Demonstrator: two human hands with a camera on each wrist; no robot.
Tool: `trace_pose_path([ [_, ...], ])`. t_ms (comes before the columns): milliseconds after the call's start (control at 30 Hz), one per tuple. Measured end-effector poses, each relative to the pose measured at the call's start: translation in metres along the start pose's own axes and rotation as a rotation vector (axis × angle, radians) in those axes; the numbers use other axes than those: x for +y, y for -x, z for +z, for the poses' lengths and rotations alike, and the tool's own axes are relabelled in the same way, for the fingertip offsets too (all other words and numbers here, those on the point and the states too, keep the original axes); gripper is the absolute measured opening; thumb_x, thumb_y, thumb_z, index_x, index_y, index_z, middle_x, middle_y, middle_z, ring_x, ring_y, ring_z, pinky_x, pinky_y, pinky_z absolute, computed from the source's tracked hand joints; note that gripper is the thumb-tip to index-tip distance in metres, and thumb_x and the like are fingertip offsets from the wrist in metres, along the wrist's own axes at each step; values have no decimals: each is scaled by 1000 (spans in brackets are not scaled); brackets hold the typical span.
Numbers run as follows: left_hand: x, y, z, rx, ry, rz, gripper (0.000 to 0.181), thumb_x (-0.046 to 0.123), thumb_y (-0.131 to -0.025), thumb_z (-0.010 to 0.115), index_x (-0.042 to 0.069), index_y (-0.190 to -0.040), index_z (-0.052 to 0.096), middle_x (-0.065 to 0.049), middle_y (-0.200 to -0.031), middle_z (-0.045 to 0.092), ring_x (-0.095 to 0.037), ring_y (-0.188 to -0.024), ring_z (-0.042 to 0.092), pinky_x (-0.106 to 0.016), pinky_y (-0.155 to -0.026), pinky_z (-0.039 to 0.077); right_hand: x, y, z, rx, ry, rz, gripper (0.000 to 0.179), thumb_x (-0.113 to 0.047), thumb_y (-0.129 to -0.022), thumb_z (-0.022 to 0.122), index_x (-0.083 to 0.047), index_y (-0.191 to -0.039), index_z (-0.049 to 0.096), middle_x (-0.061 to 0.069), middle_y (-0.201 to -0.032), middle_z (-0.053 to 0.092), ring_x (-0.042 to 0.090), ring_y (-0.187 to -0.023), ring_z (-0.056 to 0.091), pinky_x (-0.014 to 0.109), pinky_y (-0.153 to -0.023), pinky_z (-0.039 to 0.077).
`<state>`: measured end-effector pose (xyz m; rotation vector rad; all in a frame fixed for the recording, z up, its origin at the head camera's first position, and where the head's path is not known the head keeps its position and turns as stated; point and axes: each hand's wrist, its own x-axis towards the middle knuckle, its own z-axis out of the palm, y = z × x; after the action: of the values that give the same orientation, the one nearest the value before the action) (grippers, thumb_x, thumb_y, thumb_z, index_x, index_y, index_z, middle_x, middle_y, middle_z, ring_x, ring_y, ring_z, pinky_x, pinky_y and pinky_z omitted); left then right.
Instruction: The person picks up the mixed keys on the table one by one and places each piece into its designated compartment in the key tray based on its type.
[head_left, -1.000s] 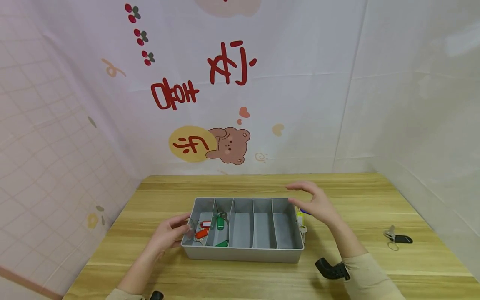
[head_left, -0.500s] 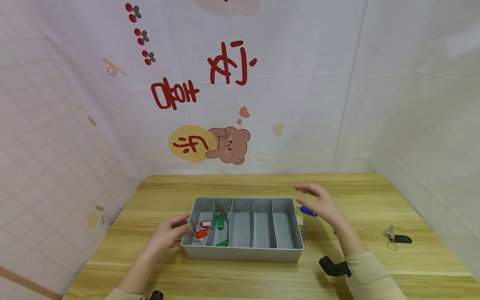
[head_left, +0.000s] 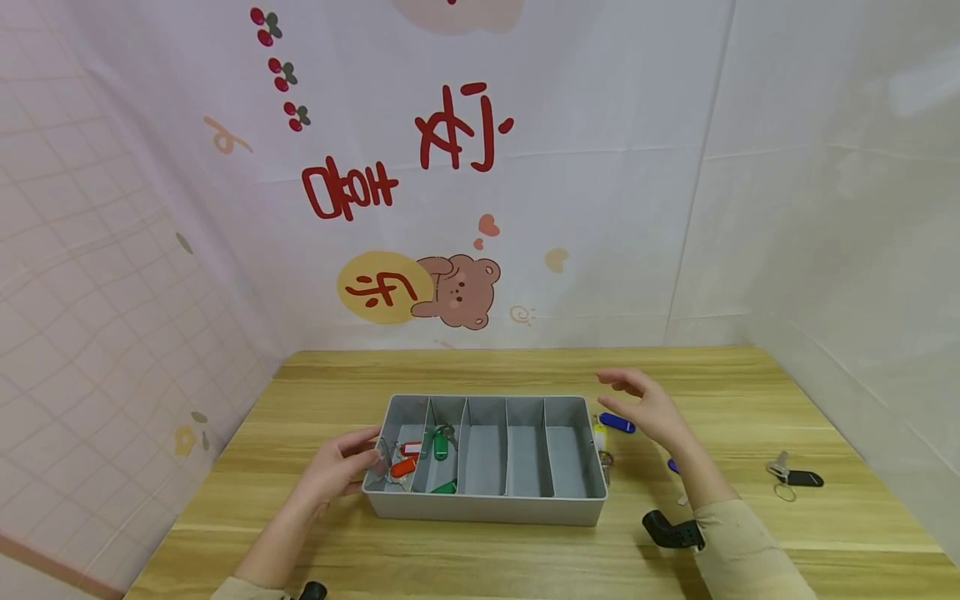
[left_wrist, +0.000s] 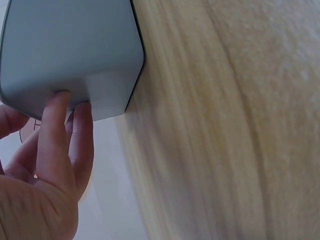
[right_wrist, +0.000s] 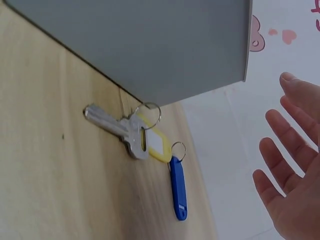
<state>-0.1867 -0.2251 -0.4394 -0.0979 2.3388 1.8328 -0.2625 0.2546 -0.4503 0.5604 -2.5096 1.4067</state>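
A grey divided box (head_left: pixel 487 507) stands on the table with several compartments in a row. Red key tags (head_left: pixel 404 467) lie in its leftmost compartment and green key tags (head_left: pixel 441 445) in the one beside it. My left hand (head_left: pixel 339 467) is at the box's left end; in the left wrist view its fingertips (left_wrist: pixel 61 97) touch the outer wall. My right hand (head_left: pixel 643 408) hovers past the right end, fingers spread and holding nothing. Below it lie a yellow key tag (right_wrist: pixel 156 142) with its key (right_wrist: pixel 120 127), close against the box, and a blue key tag (right_wrist: pixel 178 189).
Another blue tag (head_left: pixel 672 466) shows partly beside the right forearm, with a key end near it. Farther right lies a black key tag (head_left: pixel 805 478) with a key and ring. A printed white cloth (head_left: pixel 600 208) hangs behind and beside the wooden table (head_left: pixel 487 558).
My right hand has drawn away to the right from the box's right end, uncovering the yellow and blue tags and another blue tag by the forearm. My left hand and the box stay put.
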Motion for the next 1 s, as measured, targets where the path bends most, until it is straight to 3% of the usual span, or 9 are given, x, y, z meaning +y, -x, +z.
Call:
trace_pose_path([
  [100, 0, 0, 0, 2, 6, -4, 52, 3, -96, 60, -5, -145, 45, -30, -129, 54, -31, -101, 64, -49, -77, 59, 4, -1, -1, -6, 22, 11, 40, -18, -93, 72, -4, -129, 63, 13, -124, 64, 30, -113, 54, 31, -101, 41],
  [200, -1, -1, -1, 3, 12, -7, 52, 3, -96, 61, -5, -145, 45, -30, -129, 55, -30, -101, 64, -48, -76, 59, 8, -2, -2, -17, 22, 25, 42, -19, -93, 71, -2, -130, 61, 17, -125, 63, 41, -115, 53, 44, -102, 40],
  [300, -1, -1, -1, -2, 16, -4, 52, 4, -96, 61, -5, -145, 45, -30, -129, 55, -29, -100, 65, -48, -76, 59, 11, -2, -4, -30, 16, 44, 43, -19, -94, 71, -2, -131, 60, 21, -126, 62, 44, -115, 52, 54, -101, 38],
  [400, -1, -1, -2, -11, 28, -1, 53, 4, -95, 62, -5, -145, 45, -30, -128, 55, -29, -100, 64, -48, -76, 59, 14, -1, -4, -37, 28, 66, 42, -18, -93, 71, 0, -130, 61, 22, -126, 62, 43, -113, 54, 57, -99, 39],
  [1000, 1, -1, -5, -29, 60, -11, 56, 4, -94, 65, -6, -145, 44, -29, -128, 56, -29, -101, 65, -48, -77, 59, 35, -5, -1, -82, 95, 97, 37, -11, -91, 72, 4, -124, 64, 21, -122, 65, 41, -106, 58, 50, -90, 48],
])
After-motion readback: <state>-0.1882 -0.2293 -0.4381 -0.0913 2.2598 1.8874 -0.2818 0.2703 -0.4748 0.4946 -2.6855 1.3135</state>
